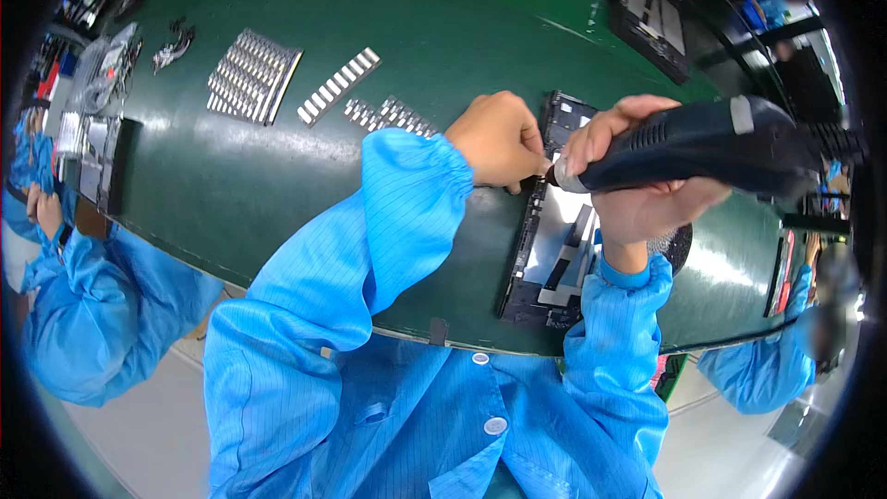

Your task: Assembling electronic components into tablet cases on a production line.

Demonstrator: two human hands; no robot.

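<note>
My right hand (637,208) is wrapped round a black electric screwdriver (711,143), held nearly level. Its nose points left, at the long edge of a black flat device frame (522,263) with a silvery panel inside. My left hand (499,140) is closed beside that nose, thumb and fingertips pinched at the frame's left edge. Whatever those fingertips hold, if anything, is too small to make out. Part of the frame is hidden under the screwdriver and my right hand.
Left of the frame on the green table (277,185) lie a sheet of small metal parts (251,77), a strip of silvery pieces (339,86) and smaller part strips (388,115). Another device frame (647,18) lies far right. Co-workers in blue sit at both sides.
</note>
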